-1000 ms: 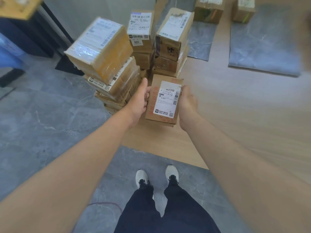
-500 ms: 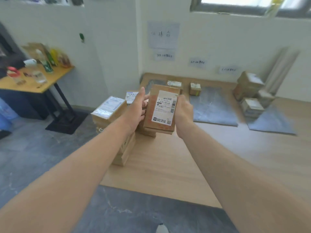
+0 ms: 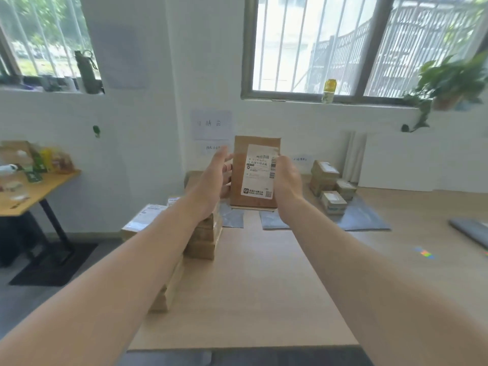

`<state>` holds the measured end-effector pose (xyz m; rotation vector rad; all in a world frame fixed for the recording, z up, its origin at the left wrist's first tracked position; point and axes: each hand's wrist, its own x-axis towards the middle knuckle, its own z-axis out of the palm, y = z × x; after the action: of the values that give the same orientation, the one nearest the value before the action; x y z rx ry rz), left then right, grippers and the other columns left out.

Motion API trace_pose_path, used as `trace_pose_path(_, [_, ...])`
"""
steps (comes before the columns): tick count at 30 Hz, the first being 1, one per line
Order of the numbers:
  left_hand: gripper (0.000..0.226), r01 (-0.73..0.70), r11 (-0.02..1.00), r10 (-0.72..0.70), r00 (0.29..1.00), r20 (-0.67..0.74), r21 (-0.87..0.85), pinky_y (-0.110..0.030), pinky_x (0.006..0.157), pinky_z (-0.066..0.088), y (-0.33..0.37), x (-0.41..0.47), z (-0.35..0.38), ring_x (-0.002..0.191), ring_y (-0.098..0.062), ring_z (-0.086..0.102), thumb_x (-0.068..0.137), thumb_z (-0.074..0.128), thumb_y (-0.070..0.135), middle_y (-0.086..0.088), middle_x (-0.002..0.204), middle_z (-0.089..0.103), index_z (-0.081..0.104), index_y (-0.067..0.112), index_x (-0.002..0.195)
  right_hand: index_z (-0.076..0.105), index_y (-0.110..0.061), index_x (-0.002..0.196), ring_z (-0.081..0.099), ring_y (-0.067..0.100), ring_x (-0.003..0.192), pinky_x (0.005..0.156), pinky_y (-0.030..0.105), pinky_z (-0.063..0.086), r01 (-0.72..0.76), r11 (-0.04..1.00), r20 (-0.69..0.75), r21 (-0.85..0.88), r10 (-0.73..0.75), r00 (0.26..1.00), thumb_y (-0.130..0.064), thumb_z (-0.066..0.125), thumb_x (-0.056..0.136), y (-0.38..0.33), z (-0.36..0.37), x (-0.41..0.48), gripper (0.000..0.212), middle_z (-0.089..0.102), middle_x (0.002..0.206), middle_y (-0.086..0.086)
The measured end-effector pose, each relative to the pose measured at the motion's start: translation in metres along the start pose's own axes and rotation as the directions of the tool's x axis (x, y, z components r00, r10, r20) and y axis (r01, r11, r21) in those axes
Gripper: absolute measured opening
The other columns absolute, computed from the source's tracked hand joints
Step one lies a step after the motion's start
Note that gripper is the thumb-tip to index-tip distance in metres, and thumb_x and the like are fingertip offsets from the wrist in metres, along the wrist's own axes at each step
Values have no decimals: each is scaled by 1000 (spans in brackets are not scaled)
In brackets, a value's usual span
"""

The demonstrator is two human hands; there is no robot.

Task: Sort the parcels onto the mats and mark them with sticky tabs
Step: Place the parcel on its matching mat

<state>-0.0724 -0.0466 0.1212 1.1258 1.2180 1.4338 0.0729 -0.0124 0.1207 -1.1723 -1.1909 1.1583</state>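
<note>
One white-labelled brown parcel (image 3: pixel 253 175) occupies left hand (image 3: pixel 211 182) and right hand (image 3: pixel 287 180).

Only one camera is at work, worn on the person's head. It faces forward across the room, nearly level, and both forearms reach in from the bottom corners. The left hand (image 3: pixel 211 186) and right hand (image 3: pixel 286 180) sit mid-frame, close to the lens, holding a parcel (image 3: pixel 253 173) between them. Beyond and above the hands is the window (image 3: pixel 317 48); below them the floor (image 3: pixel 250 286); far left a table (image 3: pixel 34 191); right a mat (image 3: pixel 364 217).
</note>
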Motion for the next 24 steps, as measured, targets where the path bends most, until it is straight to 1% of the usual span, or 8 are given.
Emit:
trace_pose_path(2, [44,-24,1000,24,1000,7,8,-30,78,52,4,-3,15,101,-14,69,105,22,57,6,113,69,51,30,125,64,-25,110,71,28,93,82,48,59,12,1000,-17,5,-12,1000,-50,36,81,0,-16,3,48,70,89,-1])
trace_pose_path(5, [53,-30,1000,30,999,16,5,-32,83,51,3,0,42,107,-17,67,104,24,58,3,119,66,47,25,138,63,-23,102,67,21,80,66,36,54,43,999,-5,25,-43,999,-42,38,87,1,-44,11,35,69,86,-2])
trace_pose_path(9, [54,-23,1000,23,999,39,-6,-43,104,47,-6,8,88,110,-18,65,104,25,57,-2,124,65,49,22,137,67,-27,113,72,20,88,67,36,59,52,996,-23,75,-50,998,-37,39,93,4,-90,23,36,75,93,-3])
trace_pose_path(12, [62,-3,999,4,999,39,-32,-35,90,52,-13,19,124,103,-15,67,103,27,58,-6,128,63,45,16,146,65,-32,126,74,18,91,61,31,58,71,994,-32,78,-69,997,-36,38,91,5,-129,37,45,76,101,-2])
trace_pose_path(14, [60,0,1000,1,999,36,-29,-26,75,52,-21,25,149,89,-10,69,104,27,57,0,118,65,47,16,143,64,-28,128,73,17,89,55,26,56,58,994,-38,88,-55,998,-35,37,94,10,-153,48,44,76,102,-1])
trace_pose_path(16, [56,12,1000,-11,999,45,-16,-23,72,51,-32,33,171,82,-6,69,104,26,55,6,108,65,52,19,138,63,-24,123,72,19,89,54,25,55,48,995,-49,88,-44,998,-33,38,96,19,-175,62,38,75,98,-1])
trace_pose_path(20, [49,62,998,-62,997,48,-15,-32,92,52,-56,53,206,104,-17,68,104,26,57,3,114,69,62,27,117,64,-22,128,73,19,92,57,25,56,20,995,-52,95,-15,999,-34,39,94,45,-210,92,43,76,103,1])
trace_pose_path(24, [47,123,992,-123,991,56,0,-42,108,44,-84,70,227,122,-23,60,102,27,61,-1,131,65,61,31,116,63,-23,129,71,13,88,54,20,53,-31,993,-44,113,36,998,-28,39,97,72,-231,119,41,75,107,2])
